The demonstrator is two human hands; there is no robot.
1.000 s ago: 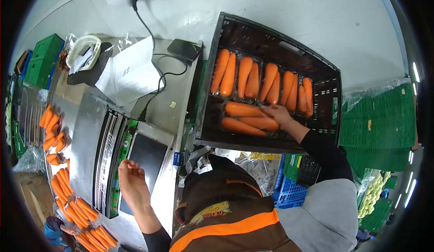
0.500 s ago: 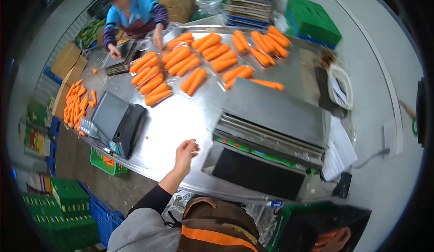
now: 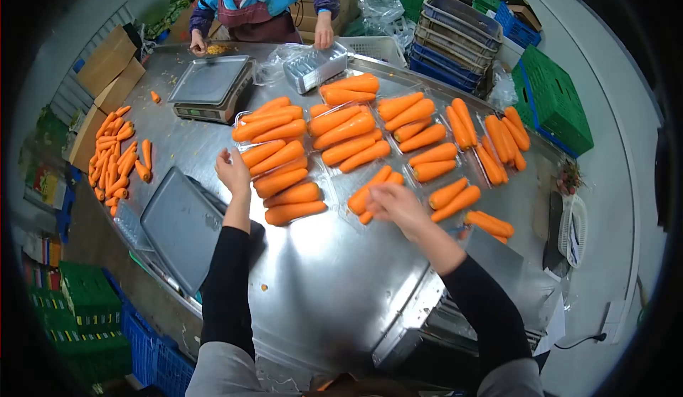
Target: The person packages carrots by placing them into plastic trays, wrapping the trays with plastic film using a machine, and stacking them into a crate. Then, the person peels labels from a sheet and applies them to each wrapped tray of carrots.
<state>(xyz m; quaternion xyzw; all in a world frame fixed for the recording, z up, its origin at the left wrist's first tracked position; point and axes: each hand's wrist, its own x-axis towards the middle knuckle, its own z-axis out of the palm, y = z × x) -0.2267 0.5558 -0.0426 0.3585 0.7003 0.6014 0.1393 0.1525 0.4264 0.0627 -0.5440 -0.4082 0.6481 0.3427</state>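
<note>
Packs of large orange carrots [image 3: 344, 128] in clear plastic trays cover the middle and far side of the metal table [image 3: 313, 276]. My left hand [image 3: 233, 171] is at the left edge of the packs, its fingers apart, close to a carrot tray [image 3: 274, 156]. I cannot see whether it touches the plastic. My right hand [image 3: 398, 206] hangs over a small carrot pack [image 3: 371, 192] in the middle. Its fingers are blurred, and whether they grip that pack is not clear.
A scale [image 3: 211, 87] stands at the far left, with a co-worker's hand [image 3: 324, 33] on stacked clear trays [image 3: 313, 66] beside it. Nearer left is a grey-topped device [image 3: 181, 230]. Loose carrots [image 3: 114, 159] lie at the left edge; a wrapping machine [image 3: 491, 269] stands at right.
My view has shifted toward the packs. One hand stood over the table before; now both arms reach forward to the carrots. The co-worker's hand is now on stacked clear trays.
</note>
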